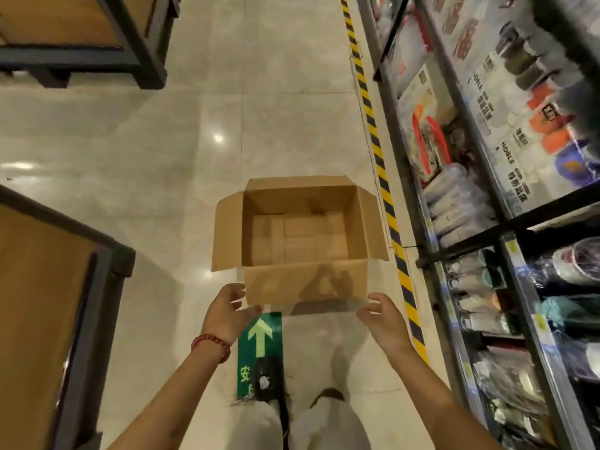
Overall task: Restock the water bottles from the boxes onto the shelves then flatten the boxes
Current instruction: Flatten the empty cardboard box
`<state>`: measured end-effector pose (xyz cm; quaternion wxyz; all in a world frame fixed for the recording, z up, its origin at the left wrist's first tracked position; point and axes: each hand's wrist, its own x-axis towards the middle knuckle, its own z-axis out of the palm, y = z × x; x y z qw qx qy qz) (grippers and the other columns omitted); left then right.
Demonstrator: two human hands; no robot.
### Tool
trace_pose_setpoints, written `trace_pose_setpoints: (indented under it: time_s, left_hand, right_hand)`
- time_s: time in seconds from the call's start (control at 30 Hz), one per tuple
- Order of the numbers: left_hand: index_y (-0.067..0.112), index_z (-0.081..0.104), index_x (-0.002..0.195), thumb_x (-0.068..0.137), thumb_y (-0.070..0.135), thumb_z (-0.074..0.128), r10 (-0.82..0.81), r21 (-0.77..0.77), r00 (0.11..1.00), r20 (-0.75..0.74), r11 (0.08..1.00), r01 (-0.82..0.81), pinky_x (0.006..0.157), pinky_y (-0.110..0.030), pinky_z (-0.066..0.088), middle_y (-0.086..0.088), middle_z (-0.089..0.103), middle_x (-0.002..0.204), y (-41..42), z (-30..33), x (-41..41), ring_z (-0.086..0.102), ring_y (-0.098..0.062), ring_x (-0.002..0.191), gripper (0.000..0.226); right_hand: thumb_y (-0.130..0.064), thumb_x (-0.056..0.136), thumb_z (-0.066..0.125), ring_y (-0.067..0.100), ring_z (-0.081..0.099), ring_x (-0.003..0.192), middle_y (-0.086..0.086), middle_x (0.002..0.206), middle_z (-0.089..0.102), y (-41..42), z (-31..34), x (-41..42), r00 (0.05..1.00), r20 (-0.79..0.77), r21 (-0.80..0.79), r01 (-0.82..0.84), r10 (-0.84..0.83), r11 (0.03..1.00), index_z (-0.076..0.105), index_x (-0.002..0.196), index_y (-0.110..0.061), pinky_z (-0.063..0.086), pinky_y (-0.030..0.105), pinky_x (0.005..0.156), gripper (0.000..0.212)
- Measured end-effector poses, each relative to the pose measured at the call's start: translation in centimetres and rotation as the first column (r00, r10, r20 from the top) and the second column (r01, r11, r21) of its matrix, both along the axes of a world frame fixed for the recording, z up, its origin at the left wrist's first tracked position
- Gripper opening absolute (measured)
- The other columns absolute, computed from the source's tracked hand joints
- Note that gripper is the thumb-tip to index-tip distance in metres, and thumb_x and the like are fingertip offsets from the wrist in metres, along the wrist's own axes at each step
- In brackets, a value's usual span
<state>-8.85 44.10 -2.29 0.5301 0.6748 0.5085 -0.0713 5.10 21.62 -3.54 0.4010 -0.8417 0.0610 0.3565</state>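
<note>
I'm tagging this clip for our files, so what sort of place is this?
Most likely a shop aisle, or a stockroom. Metal shelves on the right hold packaged bottles and containers, yellow-black hazard tape runs along the tiled floor, and an open cardboard box sits ahead of the person's hands.

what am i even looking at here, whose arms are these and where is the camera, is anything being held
There is no machine here. A person wears one wide-angle camera on the head, so you look down along their own two arms at a shop aisle. The left hand, with a red bracelet on its wrist, and the right hand reach toward an open cardboard box on the tiled floor. Both hands have relaxed fingers and hold nothing. The box has its flaps spread; inside I see only brown cardboard, no bottles. Stocked shelves run along the right. A green arrow sticker lies on the floor.
</note>
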Motion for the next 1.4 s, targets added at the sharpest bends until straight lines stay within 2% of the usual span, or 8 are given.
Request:
trace_pose_setpoints:
  time_s: [0.27, 0.43, 0.6, 0.73, 0.93, 1.13, 1.3, 1.4]
  left_hand:
    - [0.009, 0.049, 0.123, 0.078, 0.013, 0.075, -0.043, 0.063, 0.985, -0.167, 0.997, 0.054, 0.099, -0.042, 0.043, -0.01, 0.053, 0.131, 3.8, -12.5, 8.2, 0.051, -0.029, 0.119, 0.052]
    - [0.01, 0.046, 0.131, 0.08, 0.021, 0.073, -0.116, 0.154, 0.951, -0.285, 0.974, 0.165, 0.095, -0.039, 0.044, -0.009, 0.054, 0.132, 5.2, -22.8, 12.9, 0.052, -0.029, 0.118, 0.058]
    - [0.016, 0.046, 0.13, 0.077, 0.032, 0.074, -0.358, 0.23, 0.867, -0.346, 0.864, 0.449, 0.099, -0.035, 0.043, -0.003, 0.053, 0.129, 5.3, -32.0, 16.1, 0.05, -0.021, 0.118, 0.062]
    - [0.029, 0.046, 0.129, 0.08, 0.041, 0.068, -0.599, 0.193, 0.65, -0.467, 0.648, 0.736, 0.098, -0.034, 0.046, 0.006, 0.058, 0.121, 5.1, -38.0, 17.0, 0.053, -0.016, 0.111, 0.055]
    - [0.036, 0.058, 0.112, 0.093, 0.033, 0.051, -0.682, 0.337, 0.591, -0.432, 0.486, 0.807, 0.08, -0.032, 0.053, 0.009, 0.065, 0.099, 6.0, -42.1, 17.4, 0.059, -0.014, 0.092, 0.02]
    - [0.024, 0.07, 0.08, 0.066, 0.016, 0.082, -0.672, 0.625, 0.626, -0.396, 0.302, 0.72, 0.056, -0.029, 0.051, 0.008, 0.064, 0.059, 10.0, -43.0, 20.3, 0.06, -0.019, 0.054, 0.02]
    - [0.03, 0.062, 0.112, 0.087, 0.029, 0.061, -0.603, 0.719, 0.662, -0.446, 0.199, 0.665, 0.087, -0.033, 0.048, 0.009, 0.067, 0.089, 14.5, -43.9, 25.7, 0.062, -0.017, 0.086, 0.024]
    - [0.034, 0.047, 0.13, 0.092, 0.033, 0.052, -0.538, 0.735, 0.695, -0.478, 0.188, 0.652, 0.11, -0.04, 0.029, 0.008, 0.06, 0.119, 15.6, -44.3, 28.6, 0.052, -0.017, 0.114, 0.038]
  right_hand:
    - [-0.027, 0.088, 0.062, 0.021, 0.056, 0.106, 0.004, 0.12, 0.059, 2.6, -14.0, 10.2, 0.995, -0.047, -0.13, -0.098, 0.092, 0.987, 0.047, 0.132, -0.015, 0.044, 0.031, 0.085, 0.048]
    - [-0.027, 0.091, 0.06, 0.025, 0.055, 0.113, 0.007, 0.122, 0.057, 3.6, -24.4, 16.1, 0.95, 0.029, -0.238, -0.295, 0.31, 0.925, 0.047, 0.128, -0.012, 0.042, 0.029, 0.086, 0.042]
    - [-0.033, 0.09, 0.06, 0.022, 0.04, 0.127, 0.004, 0.139, 0.043, 5.1, -32.3, 19.2, 0.754, 0.085, -0.392, -0.576, 0.651, 0.717, 0.037, 0.14, -0.018, 0.033, 0.031, 0.104, 0.057]
    - [-0.034, 0.092, 0.056, 0.018, 0.034, 0.134, -0.004, 0.143, 0.043, 5.8, -36.9, 19.0, 0.513, 0.12, -0.503, -0.707, 0.85, 0.498, 0.035, 0.141, -0.024, 0.017, 0.031, 0.114, 0.054]
    - [-0.026, 0.081, 0.072, 0.016, 0.063, 0.088, -0.009, 0.091, 0.069, 5.9, -40.4, 18.3, 0.416, 0.369, -0.553, -0.621, 0.831, 0.556, 0.067, 0.098, -0.026, 0.041, 0.029, 0.078, 0.017]
    - [-0.025, 0.067, 0.083, 0.014, 0.061, 0.065, -0.01, 0.072, 0.066, 8.8, -42.1, 20.1, 0.337, 0.583, -0.548, -0.508, 0.739, 0.664, 0.066, 0.082, -0.026, 0.045, 0.028, 0.06, 0.023]
    - [-0.024, 0.066, 0.083, 0.018, 0.059, 0.063, -0.006, 0.07, 0.065, 13.0, -43.3, 23.7, 0.298, 0.71, -0.512, -0.404, 0.638, 0.758, 0.065, 0.079, -0.021, 0.045, 0.03, 0.058, 0.022]
    - [-0.027, 0.072, 0.078, 0.021, 0.06, 0.073, -0.003, 0.078, 0.066, 14.7, -43.8, 26.1, 0.274, 0.719, -0.544, -0.351, 0.639, 0.762, 0.066, 0.088, -0.02, 0.046, 0.035, 0.07, 0.021]
